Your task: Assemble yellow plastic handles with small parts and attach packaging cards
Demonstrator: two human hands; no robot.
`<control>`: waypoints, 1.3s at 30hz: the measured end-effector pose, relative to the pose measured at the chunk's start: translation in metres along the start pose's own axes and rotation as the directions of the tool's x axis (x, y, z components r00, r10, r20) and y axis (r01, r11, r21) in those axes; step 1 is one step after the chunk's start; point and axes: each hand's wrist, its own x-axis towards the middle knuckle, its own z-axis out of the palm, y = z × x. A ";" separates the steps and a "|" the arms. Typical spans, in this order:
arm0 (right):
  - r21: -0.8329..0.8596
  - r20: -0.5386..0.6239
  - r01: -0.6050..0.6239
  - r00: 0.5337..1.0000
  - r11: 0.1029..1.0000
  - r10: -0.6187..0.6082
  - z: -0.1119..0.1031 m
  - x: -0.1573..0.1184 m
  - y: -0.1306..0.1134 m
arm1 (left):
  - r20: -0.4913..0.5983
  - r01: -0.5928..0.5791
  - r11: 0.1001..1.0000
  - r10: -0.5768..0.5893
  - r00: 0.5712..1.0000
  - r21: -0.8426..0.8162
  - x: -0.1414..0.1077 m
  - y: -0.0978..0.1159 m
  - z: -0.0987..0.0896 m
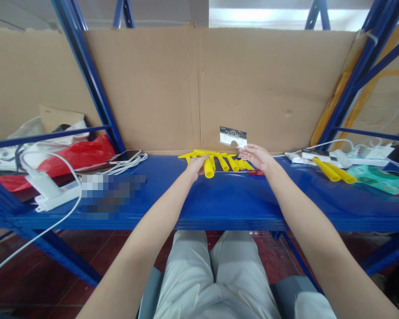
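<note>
The left hand (195,167) has its fingers around a yellow tube (209,169) in the row on the blue shelf (232,199); the right hand (257,156) pinches a printed card (228,138), apart from it. 2 loose tubes (334,172) lie farther right.

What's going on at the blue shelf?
A person's right hand holds up a black-and-white card by its lower corner. The left hand is at a yellow tube-like piece; how firmly it grips can't be told. Other yellow pieces lie alongside, near a red item. Two more yellow tubes lie farther right on the shelf.
</note>
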 end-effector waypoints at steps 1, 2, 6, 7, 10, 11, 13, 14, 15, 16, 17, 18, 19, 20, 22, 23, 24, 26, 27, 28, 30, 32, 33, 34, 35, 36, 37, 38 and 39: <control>-0.023 0.014 -0.018 1.000 1.000 0.018 0.001 -0.002 0.000 | -0.027 -0.005 0.999 0.004 1.000 -0.034 0.001 0.001 -0.001; -0.049 0.021 -0.033 0.999 0.998 0.034 0.002 -0.003 0.001 | -0.048 -0.011 0.998 0.008 0.999 -0.068 0.003 0.001 -0.002; -0.135 0.014 -0.088 0.996 0.987 0.090 0.001 -0.006 0.001 | -0.127 -0.029 0.981 0.004 0.992 -0.193 0.010 0.002 -0.009; -0.150 0.018 -0.104 0.994 0.983 0.108 0.001 -0.006 0.001 | -0.148 -0.029 0.975 -0.004 0.989 -0.220 0.012 0.002 -0.010; -0.195 0.075 -0.143 0.984 0.970 0.161 0.002 -0.010 0.001 | -0.185 -0.032 0.961 -0.020 0.982 -0.276 0.016 0.002 -0.014; -0.206 0.100 -0.150 0.980 0.967 0.173 0.002 -0.011 0.001 | -0.188 -0.034 0.958 -0.021 0.982 -0.283 0.016 0.002 -0.014; -0.210 0.142 -0.148 0.973 0.966 0.180 0.004 -0.012 0.003 | -0.182 -0.034 0.959 -0.019 0.983 -0.282 0.017 0.002 -0.014; -0.206 0.154 -0.145 0.972 0.968 0.178 0.004 -0.012 0.004 | -0.175 -0.033 0.960 -0.017 0.984 -0.278 0.017 0.002 -0.014; -0.201 0.160 -0.142 0.971 0.969 0.175 0.005 -0.012 0.006 | -0.166 -0.031 0.962 -0.015 0.986 -0.272 0.016 0.002 -0.013; -0.197 0.164 -0.140 0.971 0.970 0.174 0.006 -0.012 0.007 | -0.153 -0.030 0.963 -0.012 0.988 -0.267 0.016 0.001 -0.012; -0.197 0.169 -0.140 0.970 0.970 0.174 0.007 -0.012 0.009 | -0.139 -0.030 0.964 -0.007 0.990 -0.263 0.016 0.001 -0.011; -0.199 0.176 -0.139 0.969 0.970 0.175 0.008 -0.011 0.011 | -0.121 -0.029 0.965 -0.002 0.993 -0.260 0.015 0.001 -0.011; -0.204 0.188 -0.136 0.966 0.969 0.176 0.009 -0.011 0.013 | -0.099 -0.028 0.966 0.002 0.995 -0.256 0.015 0.000 -0.010; -0.212 0.202 -0.130 0.964 0.969 0.174 0.011 -0.011 0.014 | -0.077 -0.025 0.968 0.005 0.997 -0.251 0.016 -0.001 -0.010; -0.226 0.233 -0.114 0.958 0.967 0.167 0.013 -0.012 0.016 | -0.039 -0.014 0.971 0.005 0.999 -0.239 0.017 -0.003 -0.009; -0.229 0.247 -0.106 0.955 0.967 0.164 0.014 -0.012 0.017 | -0.029 -0.008 0.972 0.002 1.000 -0.233 0.017 -0.004 -0.008; -0.231 0.257 -0.100 0.953 0.968 0.159 0.016 -0.013 0.017 | -0.024 -0.004 0.973 -0.001 1.000 -0.230 0.018 -0.004 -0.008; -0.228 0.265 -0.090 0.952 0.969 0.150 0.018 -0.014 0.018 | -0.025 -0.006 0.972 0.000 1.000 -0.235 0.019 -0.006 -0.008; -0.229 0.265 -0.085 0.953 0.970 0.146 0.019 -0.015 0.018 | -0.028 -0.012 0.970 0.005 1.000 -0.242 0.020 -0.006 -0.008; -0.234 0.261 -0.081 0.955 0.969 0.143 0.020 -0.015 0.018 | -0.032 -0.019 0.968 0.012 0.999 -0.249 0.020 -0.006 -0.008; -0.250 0.253 -0.072 0.958 0.966 0.137 0.022 -0.017 0.018 | -0.030 -0.032 0.965 0.025 0.999 -0.262 0.020 -0.006 -0.008; -0.266 0.247 -0.062 0.960 0.962 0.131 0.024 -0.018 0.019 | -0.025 -0.031 0.962 0.026 0.999 -0.269 0.020 -0.007 -0.008; -0.273 0.245 -0.058 0.961 0.960 0.128 0.025 -0.019 0.019 | -0.023 -0.028 0.961 0.022 0.999 -0.274 0.020 -0.007 -0.008; -0.277 0.245 -0.055 0.961 0.959 0.126 0.025 -0.020 0.019 | -0.021 -0.025 0.959 0.020 1.000 -0.281 0.021 -0.007 -0.008; -0.280 0.245 -0.054 0.961 0.959 0.126 0.026 -0.020 0.019 | -0.025 -0.025 0.957 0.018 1.000 -0.289 0.021 -0.008 -0.008; -0.282 0.244 -0.054 0.962 0.958 0.126 0.027 -0.021 0.019 | -0.028 -0.026 0.954 0.018 0.999 -0.299 0.022 -0.008 -0.008; -0.282 0.241 -0.053 0.962 0.958 0.125 0.027 -0.021 0.019 | -0.033 -0.027 0.951 0.018 0.999 -0.307 0.023 -0.008 -0.008; -0.282 0.237 -0.054 0.964 0.958 0.124 0.028 -0.021 0.020 | -0.036 -0.026 0.950 0.015 0.999 -0.312 0.024 -0.009 -0.008; -0.283 0.230 -0.055 0.965 0.958 0.123 0.029 -0.022 0.020 | -0.036 -0.021 0.949 0.010 0.999 -0.314 0.025 -0.009 -0.008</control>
